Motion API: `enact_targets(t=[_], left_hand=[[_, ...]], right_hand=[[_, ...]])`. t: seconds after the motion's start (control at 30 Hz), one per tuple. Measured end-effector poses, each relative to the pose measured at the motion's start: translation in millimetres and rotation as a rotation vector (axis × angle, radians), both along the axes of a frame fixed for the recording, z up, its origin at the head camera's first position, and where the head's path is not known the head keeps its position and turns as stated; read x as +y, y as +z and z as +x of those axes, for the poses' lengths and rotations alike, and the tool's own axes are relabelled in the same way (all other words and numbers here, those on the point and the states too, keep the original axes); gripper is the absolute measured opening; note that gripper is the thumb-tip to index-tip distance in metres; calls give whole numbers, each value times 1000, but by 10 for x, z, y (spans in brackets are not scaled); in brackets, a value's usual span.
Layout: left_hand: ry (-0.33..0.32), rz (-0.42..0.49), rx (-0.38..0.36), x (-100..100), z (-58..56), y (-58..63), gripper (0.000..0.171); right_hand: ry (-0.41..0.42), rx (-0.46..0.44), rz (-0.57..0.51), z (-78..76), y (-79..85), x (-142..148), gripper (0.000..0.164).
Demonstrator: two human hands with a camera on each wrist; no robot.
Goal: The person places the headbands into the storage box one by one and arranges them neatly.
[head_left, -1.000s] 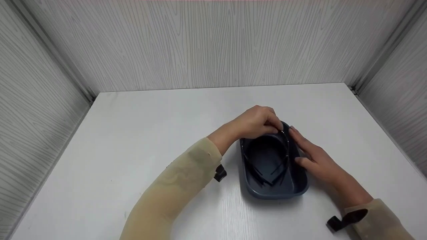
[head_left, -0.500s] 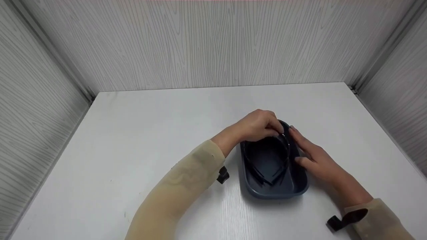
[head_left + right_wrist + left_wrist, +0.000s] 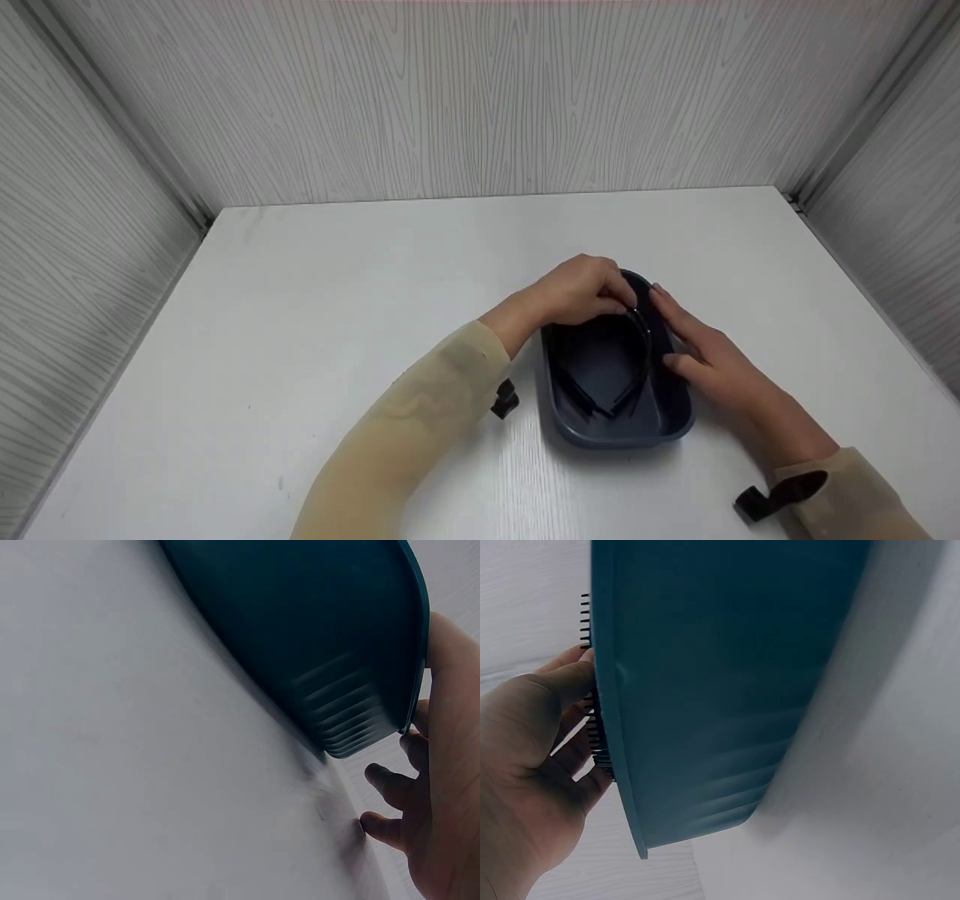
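My left hand reaches over the far end of a dark blue plastic bin and pinches a black headband at its curved top. Comb-like teeth on the headband show past the bin's rim in the left wrist view, where the bin looks teal. Inside the bin, narrow black headband ends point toward me and meet near its middle; several lie close together. My right hand rests against the bin's right rim, its fingers spread and fairly straight in the right wrist view.
The bin stands on a white table, right of the middle. A pale wood-grain panel closes off the back, with similar panels at the left and right. Black camera mounts sit at both wrists.
My left hand has moved slightly toward me and down into the bin with the headband, whose top sits lower now. My right hand and the bin have stayed in place.
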State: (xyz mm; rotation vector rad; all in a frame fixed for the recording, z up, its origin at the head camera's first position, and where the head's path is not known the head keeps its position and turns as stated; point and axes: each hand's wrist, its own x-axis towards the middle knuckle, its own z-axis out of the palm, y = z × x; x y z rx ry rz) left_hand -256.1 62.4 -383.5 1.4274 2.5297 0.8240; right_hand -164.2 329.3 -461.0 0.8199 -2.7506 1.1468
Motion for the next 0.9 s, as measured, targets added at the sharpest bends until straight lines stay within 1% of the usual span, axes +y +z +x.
enact_targets(t=[0.13, 0.47, 0.73, 0.9], left_hand=[[15, -5, -15, 0, -2, -23, 21], [27, -20, -15, 18, -11, -81, 21], [20, -30, -15, 39, -2, -92, 21], [20, -38, -8, 51, -8, -107, 21]], right_hand=[[-6, 1, 11, 7, 4, -4, 86], [-5, 9, 10, 1, -2, 2, 86], [1, 6, 1, -4, -4, 3, 85], [-14, 2, 24, -2, -1, 4, 85]])
